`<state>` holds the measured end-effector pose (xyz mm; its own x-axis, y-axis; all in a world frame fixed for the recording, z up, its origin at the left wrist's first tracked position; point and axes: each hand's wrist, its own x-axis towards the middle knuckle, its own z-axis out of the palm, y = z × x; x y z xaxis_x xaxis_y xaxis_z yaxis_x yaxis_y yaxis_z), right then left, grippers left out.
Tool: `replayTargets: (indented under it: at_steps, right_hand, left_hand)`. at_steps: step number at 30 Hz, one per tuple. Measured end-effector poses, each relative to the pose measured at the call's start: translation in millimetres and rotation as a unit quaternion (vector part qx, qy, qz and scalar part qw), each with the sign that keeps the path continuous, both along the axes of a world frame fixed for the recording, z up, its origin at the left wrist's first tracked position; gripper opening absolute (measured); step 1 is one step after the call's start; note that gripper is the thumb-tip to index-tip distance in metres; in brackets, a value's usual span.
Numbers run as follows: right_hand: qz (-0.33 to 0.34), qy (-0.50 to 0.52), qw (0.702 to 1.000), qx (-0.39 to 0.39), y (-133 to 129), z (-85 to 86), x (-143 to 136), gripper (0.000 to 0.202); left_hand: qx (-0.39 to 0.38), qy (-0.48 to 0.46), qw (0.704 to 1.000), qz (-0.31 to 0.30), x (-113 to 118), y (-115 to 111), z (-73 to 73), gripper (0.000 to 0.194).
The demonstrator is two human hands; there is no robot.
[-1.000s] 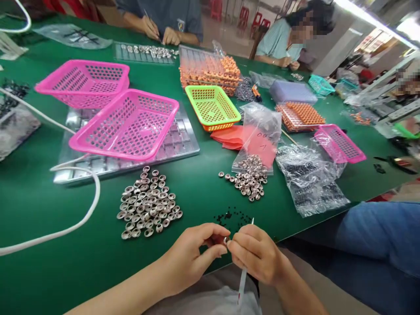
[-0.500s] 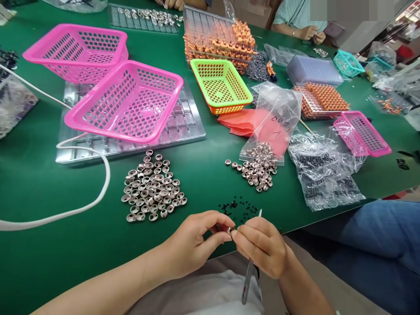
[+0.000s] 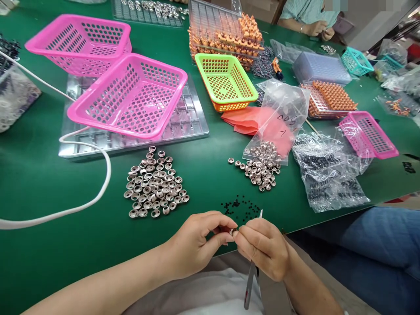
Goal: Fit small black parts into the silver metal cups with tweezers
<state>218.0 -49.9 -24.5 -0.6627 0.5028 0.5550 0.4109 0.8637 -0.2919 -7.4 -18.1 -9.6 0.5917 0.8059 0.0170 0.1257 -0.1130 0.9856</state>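
Observation:
Thumb and fingertips of my left hand (image 3: 206,240) pinch a small silver metal cup (image 3: 232,232), mostly hidden by the fingers. My right hand (image 3: 265,247) is curled round a pair of metal tweezers (image 3: 250,284), which point up past the knuckles, while its thumb and forefinger press against the same cup. Just beyond the hands, tiny black discs (image 3: 241,208) lie scattered on the green table (image 3: 210,175). To the left sits a large group of silver cups (image 3: 156,186), mostly with their open side up. More cups (image 3: 260,175) spill from a clear plastic bag (image 3: 284,103).
Two pink baskets (image 3: 131,96) rest at the left, one on a metal tray (image 3: 193,118). A white cable (image 3: 106,175) curves across the left side. Beyond stand a green basket (image 3: 226,83) and trays of orange parts (image 3: 226,43). Plastic packets (image 3: 328,170) lie right. A co-worker's hands (image 3: 320,30) show far back.
The camera view has shifted slightly, so the table things sit a little further right in it. Both hands keep their pinch on the cup, which is now more covered by the fingers.

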Motion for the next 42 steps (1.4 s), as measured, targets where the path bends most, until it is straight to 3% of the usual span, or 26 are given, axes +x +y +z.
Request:
replayTargets:
  at_steps: [17,22,29,33,42]
  right_hand:
    - [0.031,-0.018,0.999,-0.02,15,10.6,-3,0.022]
    - [0.021,-0.004,0.998,-0.059,17,5.6,-4,0.021]
    - [-0.077,0.133,0.983,-0.102,5,2.5,-6,0.029]
    - [-0.126,0.166,0.972,-0.106,0,4.6,-6,0.033]
    - [-0.102,0.153,0.977,-0.111,0,0.5,-5,0.032]
  left_hand:
    - [-0.024,-0.001,1.0,0.003,1,-1,-4.3,0.016]
    - [-0.122,-0.008,0.992,0.011,3,2,-5.3,0.014]
    - [-0.299,-0.108,0.948,0.013,6,7,3.6,0.018]
    - [-0.316,-0.107,0.942,0.018,7,8,5.2,0.024]
    - [-0.316,-0.119,0.941,0.017,6,8,2.4,0.016]
